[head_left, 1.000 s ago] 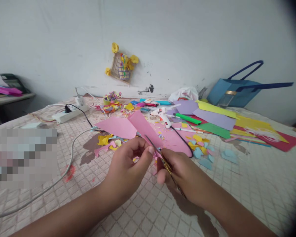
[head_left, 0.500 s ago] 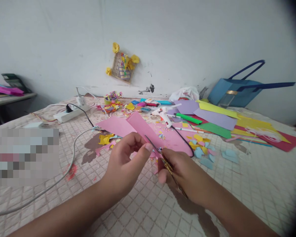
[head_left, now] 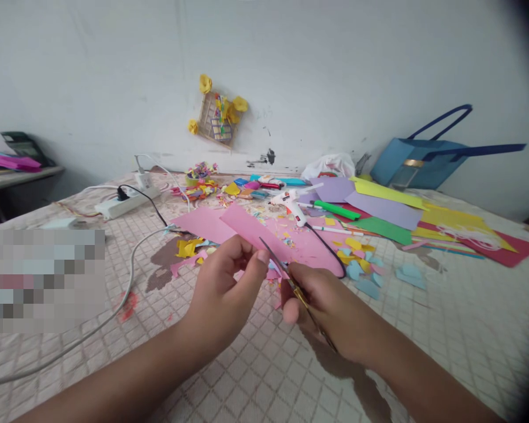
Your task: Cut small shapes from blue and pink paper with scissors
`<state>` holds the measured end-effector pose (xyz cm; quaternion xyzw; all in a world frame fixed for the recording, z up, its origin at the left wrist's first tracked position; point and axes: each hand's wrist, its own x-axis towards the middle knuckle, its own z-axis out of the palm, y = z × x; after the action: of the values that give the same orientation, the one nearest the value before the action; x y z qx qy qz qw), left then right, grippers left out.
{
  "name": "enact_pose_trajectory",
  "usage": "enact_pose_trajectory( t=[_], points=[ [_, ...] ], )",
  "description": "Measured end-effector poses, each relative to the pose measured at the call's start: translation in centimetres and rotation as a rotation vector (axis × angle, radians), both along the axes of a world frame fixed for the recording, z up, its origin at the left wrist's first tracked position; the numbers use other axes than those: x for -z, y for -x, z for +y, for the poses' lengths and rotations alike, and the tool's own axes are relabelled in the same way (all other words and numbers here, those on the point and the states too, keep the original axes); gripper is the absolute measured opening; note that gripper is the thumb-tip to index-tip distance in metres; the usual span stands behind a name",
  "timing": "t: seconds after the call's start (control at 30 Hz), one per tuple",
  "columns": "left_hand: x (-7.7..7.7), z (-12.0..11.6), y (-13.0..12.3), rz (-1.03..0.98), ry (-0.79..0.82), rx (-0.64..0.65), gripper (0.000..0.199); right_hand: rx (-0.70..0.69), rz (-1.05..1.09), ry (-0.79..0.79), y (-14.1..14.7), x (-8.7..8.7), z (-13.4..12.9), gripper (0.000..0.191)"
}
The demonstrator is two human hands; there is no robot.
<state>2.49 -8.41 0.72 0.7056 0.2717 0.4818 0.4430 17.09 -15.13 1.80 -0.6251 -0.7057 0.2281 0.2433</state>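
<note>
My left hand (head_left: 229, 282) pinches the edge of a pink paper piece (head_left: 251, 226) between thumb and fingers. Scissors (head_left: 300, 294) with gold-coloured handles are gripped in my right hand (head_left: 321, 299). Their dark blades point up and left and lie at the paper, close to my left thumb tip. Whether the blades are apart is hard to make out. Behind the held piece, larger pink paper (head_left: 311, 252) lies on the cloth, strewn with small scraps. The lower end of the held piece is hidden behind my right fingers.
A white glue gun (head_left: 294, 208) with a black cord lies beyond my hands. Blue and yellow paper petals (head_left: 357, 267) are scattered to the right, near stacked coloured sheets (head_left: 385, 211). A power strip (head_left: 126, 202) and a white cable (head_left: 130, 282) occupy the left. A blue bag (head_left: 405, 164) stands at the back.
The pink paper has tilted, its upper end lowering and shifting slightly left. The scissors' blades now show more clearly against it. Both hands have kept nearly the same place.
</note>
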Motion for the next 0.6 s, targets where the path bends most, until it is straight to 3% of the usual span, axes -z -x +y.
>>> enact_pose_trajectory(
  t=[0.6],
  points=[
    [-0.02, -0.44, -0.23, -0.06, 0.102, 0.001, 0.009, 0.017, 0.02, -0.025, -0.08, 0.4, -0.07, 0.016]
  ],
)
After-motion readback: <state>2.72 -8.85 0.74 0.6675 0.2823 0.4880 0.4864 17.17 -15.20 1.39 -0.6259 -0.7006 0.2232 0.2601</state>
